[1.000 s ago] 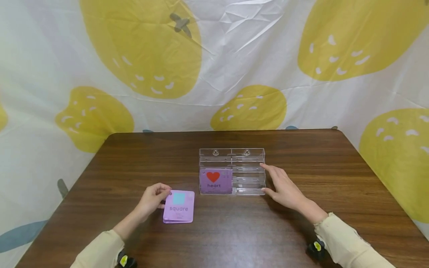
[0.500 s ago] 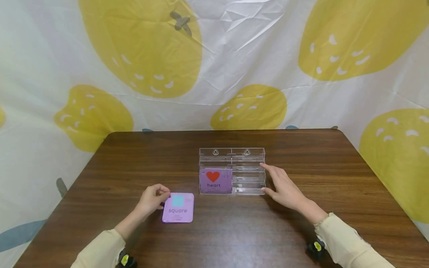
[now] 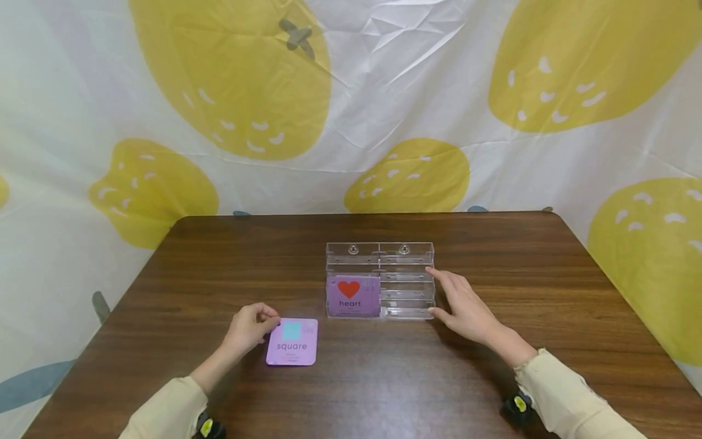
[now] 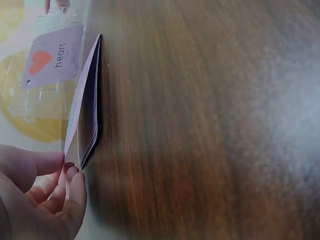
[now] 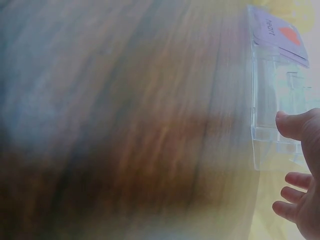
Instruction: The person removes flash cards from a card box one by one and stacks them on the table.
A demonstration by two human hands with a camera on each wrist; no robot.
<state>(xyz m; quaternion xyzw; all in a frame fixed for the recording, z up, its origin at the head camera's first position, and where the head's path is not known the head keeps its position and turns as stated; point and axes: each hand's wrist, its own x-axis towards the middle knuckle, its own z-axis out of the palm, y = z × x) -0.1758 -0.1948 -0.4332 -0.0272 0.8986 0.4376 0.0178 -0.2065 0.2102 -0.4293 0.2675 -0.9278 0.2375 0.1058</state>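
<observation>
My left hand (image 3: 249, 328) pinches the upper left corner of a purple flash card (image 3: 292, 356) marked "square" with a blue square. In the left wrist view, that card tilts up at the pinched side, above other cards (image 4: 90, 145) lying on the table. A clear acrylic card rack (image 3: 407, 285) with tiered pockets in two columns stands ahead. In its lower left pocket sits a purple "heart" card (image 3: 351, 296). Beside the rack, my right hand (image 3: 463, 305) has thumb and forefinger extended, their tips right at its right side. The other right fingers show loosely curled in the right wrist view.
The brown wooden table (image 3: 384, 384) has rounded far corners. Behind it hangs a white cloth (image 3: 378, 110) with large yellow fruit prints. Black wrist devices (image 3: 518, 408) sit under both sleeves.
The square card, held at its corner, has shifted slightly down toward me, and the cards showing beneath its lower edge are now covered. The right hand and the rack have not moved.
</observation>
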